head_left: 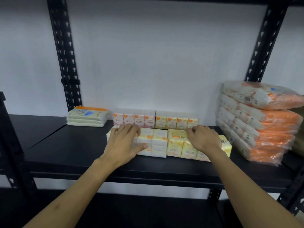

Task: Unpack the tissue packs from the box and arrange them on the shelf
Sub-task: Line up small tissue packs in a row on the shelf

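Head view showed my left hand (125, 142) with fingers (131, 129) spread flat on the white tissue pack (153, 143), thumb against its front. My right hand (204, 139) had fingers curled over the yellow tissue pack (179, 143) just beside it. Both packs sat on the black shelf (74, 145); beyond my fingertips stood a pink pack (134, 119) and another yellow one (176, 120).

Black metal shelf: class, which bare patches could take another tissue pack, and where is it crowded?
Bare black metal shelf: left of the white front pack, below the flat cream stack; also the front strip. Crowded: centre, and right by the tall orange-and-white stack.
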### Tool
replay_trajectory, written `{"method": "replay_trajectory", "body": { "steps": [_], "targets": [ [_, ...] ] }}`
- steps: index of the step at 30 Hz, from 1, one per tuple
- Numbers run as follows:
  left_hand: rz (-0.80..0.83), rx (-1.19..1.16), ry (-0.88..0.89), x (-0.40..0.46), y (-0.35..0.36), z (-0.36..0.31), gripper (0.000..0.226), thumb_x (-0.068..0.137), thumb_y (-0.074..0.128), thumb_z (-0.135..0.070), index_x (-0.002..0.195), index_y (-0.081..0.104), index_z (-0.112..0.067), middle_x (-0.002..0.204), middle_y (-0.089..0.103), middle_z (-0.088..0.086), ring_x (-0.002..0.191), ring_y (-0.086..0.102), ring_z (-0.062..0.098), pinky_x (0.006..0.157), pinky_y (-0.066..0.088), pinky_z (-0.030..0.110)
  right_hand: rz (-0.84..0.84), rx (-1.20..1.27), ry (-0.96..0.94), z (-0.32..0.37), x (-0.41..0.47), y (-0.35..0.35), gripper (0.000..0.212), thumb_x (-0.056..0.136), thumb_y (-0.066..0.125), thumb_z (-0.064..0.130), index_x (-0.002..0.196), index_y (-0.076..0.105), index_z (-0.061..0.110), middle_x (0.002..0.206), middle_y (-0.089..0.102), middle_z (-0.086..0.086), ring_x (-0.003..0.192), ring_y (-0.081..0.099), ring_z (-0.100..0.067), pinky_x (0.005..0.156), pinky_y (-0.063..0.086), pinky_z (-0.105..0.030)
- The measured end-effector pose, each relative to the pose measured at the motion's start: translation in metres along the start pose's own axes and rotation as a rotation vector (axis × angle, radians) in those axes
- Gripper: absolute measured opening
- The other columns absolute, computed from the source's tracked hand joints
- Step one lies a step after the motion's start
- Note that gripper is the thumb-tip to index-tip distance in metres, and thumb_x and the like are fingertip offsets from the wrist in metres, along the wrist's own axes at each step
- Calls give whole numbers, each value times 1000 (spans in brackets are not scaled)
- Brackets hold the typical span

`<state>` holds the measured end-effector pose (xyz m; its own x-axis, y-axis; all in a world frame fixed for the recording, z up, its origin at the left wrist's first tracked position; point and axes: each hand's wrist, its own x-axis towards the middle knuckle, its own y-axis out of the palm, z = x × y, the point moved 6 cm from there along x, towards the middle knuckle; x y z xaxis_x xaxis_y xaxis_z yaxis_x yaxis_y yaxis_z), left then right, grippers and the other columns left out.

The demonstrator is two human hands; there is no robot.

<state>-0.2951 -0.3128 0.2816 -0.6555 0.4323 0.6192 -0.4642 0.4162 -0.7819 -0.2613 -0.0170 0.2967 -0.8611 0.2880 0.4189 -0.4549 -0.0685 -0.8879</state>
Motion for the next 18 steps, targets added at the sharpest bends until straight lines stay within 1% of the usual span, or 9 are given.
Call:
{"method": "replay_trajectory", "body": {
  "steps": [2, 4, 5, 7, 9, 11, 12, 15, 18],
  "targets": [
    [29, 1, -63, 13, -8, 0, 55, 86, 41, -81, 109, 55, -34, 117, 57, -13, 111, 52, 14, 102, 35, 42, -2, -7, 1, 1, -2, -2, 48, 100, 28, 43, 76, 60, 16, 73, 61, -2, 69, 57, -24, 73, 40, -37],
    [53, 2, -124, 24, -7, 1, 59, 92, 33, -77, 122, 55, -32, 128, 57, -8, 122, 50, 18, 106, 32, 44, -9, -16, 12, 3, -5, -4, 47, 100, 28, 41, 74, 58, 16, 73, 61, -2, 67, 55, -23, 75, 42, -38],
    [79, -17, -156, 28, -3, 2, 60, 95, 29, -74, 129, 53, -30, 135, 57, -6, 127, 49, 20, 108, 30, 44, -24, -18, 20, 3, -7, -5, 46, 100, 29, 40, 72, 57, 16, 72, 61, -2, 66, 53, -23, 79, 43, -40],
    [161, -13, -208, 31, 11, 3, 67, 96, 18, -70, 134, 54, -29, 140, 58, -3, 131, 49, 22, 111, 29, 46, -104, -17, 20, 3, -11, -7, 43, 99, 29, 38, 69, 53, 17, 72, 61, 0, 67, 53, -22, 88, 43, -43],
    [174, 68, -222, 30, 20, 2, 76, 92, 8, -68, 127, 61, -27, 131, 65, -2, 125, 54, 23, 109, 31, 47, -239, -35, -24, 3, -18, -6, 39, 99, 29, 36, 76, 54, 17, 77, 61, 1, 75, 54, -23, 86, 41, -43],
    [141, 103, -228, 28, 21, 1, 76, 90, 7, -66, 123, 63, -26, 123, 69, -1, 119, 57, 24, 107, 32, 46, -361, -64, -87, 4, -32, -1, 33, 101, 30, 34, 87, 54, 16, 85, 57, -1, 82, 51, -23, 84, 39, -41],
    [133, 105, -227, 27, 21, 1, 75, 91, 9, -66, 123, 63, -26, 122, 69, 0, 118, 57, 24, 106, 33, 46, -399, -53, -114, 3, -41, 2, 29, 102, 32, 33, 91, 53, 16, 89, 55, -1, 84, 49, -23, 86, 38, -40],
    [125, 111, -220, 25, 20, 3, 75, 91, 9, -66, 126, 62, -25, 124, 68, 0, 120, 56, 24, 107, 31, 46, -456, 28, -185, -3, -67, 6, 26, 105, 35, 33, 100, 53, 16, 102, 53, -1, 92, 48, -22, 90, 35, -38],
    [119, 103, -214, 22, 20, 2, 77, 91, 9, -66, 128, 61, -25, 126, 67, 1, 122, 56, 25, 108, 31, 47, -443, 72, -203, -4, -83, 3, 25, 104, 40, 35, 105, 57, 16, 113, 55, -2, 100, 49, -22, 93, 32, -36]
  ]
}}
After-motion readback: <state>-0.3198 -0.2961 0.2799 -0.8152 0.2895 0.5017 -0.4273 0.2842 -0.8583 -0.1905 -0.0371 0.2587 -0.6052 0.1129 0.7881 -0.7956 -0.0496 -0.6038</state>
